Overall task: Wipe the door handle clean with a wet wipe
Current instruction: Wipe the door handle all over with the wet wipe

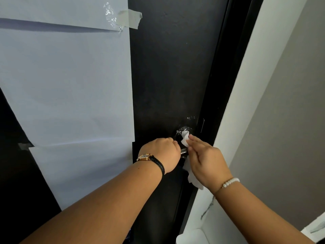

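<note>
A shiny metal door handle point(183, 152) sits on a black door point(172, 76), its round base plate point(181, 131) just above my hands. My left hand point(162, 153), with a watch on the wrist, is closed around the lever and hides most of it. My right hand point(204, 160), wearing a pearl bracelet, holds a white wet wipe point(185, 140) and presses its upper end against the base plate. The rest of the wipe hangs below my palm.
Large white paper sheets point(70, 85) are taped over the left part of the door. The black door frame point(228, 85) runs along the right, then a white wall edge point(249, 85) and a grey wall point(290, 120). A white object point(190, 236) sits low by the frame.
</note>
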Demonstrator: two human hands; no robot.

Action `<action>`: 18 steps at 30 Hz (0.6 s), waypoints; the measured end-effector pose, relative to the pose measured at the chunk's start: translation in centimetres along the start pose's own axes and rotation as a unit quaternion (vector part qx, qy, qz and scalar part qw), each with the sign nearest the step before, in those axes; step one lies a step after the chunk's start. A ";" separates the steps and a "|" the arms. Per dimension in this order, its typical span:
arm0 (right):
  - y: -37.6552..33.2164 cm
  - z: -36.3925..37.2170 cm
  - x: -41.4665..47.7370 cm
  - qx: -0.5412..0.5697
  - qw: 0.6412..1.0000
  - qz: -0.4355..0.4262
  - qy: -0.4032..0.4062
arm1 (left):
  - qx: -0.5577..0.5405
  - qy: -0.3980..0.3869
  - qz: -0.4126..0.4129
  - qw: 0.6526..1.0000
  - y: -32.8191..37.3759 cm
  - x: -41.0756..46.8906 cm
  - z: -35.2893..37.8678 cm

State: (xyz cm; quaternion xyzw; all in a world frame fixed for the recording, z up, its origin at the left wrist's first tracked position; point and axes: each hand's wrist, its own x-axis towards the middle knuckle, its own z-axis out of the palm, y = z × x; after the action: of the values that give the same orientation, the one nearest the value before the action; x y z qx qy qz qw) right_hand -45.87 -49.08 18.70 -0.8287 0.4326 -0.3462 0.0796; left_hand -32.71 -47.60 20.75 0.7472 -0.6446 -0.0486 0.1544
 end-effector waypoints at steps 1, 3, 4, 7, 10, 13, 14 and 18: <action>-0.3 0.1 0.5 -0.009 1.000 0.012 0.005 | -0.001 -0.001 0.001 1.000 0.0 0.0 0.0; -1.1 -0.1 1.5 -0.041 0.998 0.039 -0.002 | -0.010 0.004 -0.003 1.000 -0.2 0.1 0.2; -1.5 -0.3 2.0 -0.070 0.996 0.046 -0.013 | -0.013 0.007 -0.004 1.000 -0.2 0.1 0.3; -2.0 -0.9 3.6 -0.120 0.988 0.077 -0.057 | -0.024 0.016 -0.007 1.000 -0.3 0.2 0.5; -1.3 -0.8 4.7 0.006 0.987 0.155 -0.037 | -0.027 0.026 -0.009 0.999 -0.4 0.1 0.5; -0.8 0.1 4.5 0.181 0.955 0.234 0.026 | -0.026 0.033 -0.009 0.999 -0.6 0.0 0.6; -0.7 0.5 4.3 0.220 0.941 0.253 0.048 | -0.026 0.034 -0.010 0.999 -0.6 0.0 0.6; -0.3 1.4 4.5 0.232 0.920 0.298 0.103 | -0.026 0.040 -0.013 0.999 -0.6 0.0 0.7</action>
State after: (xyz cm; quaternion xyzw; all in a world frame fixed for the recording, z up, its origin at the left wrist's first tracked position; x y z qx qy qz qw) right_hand -43.07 -52.59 20.05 -0.5798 0.5727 -0.4805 0.3242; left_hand -32.34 -47.69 19.94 0.7525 -0.6266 -0.0374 0.1991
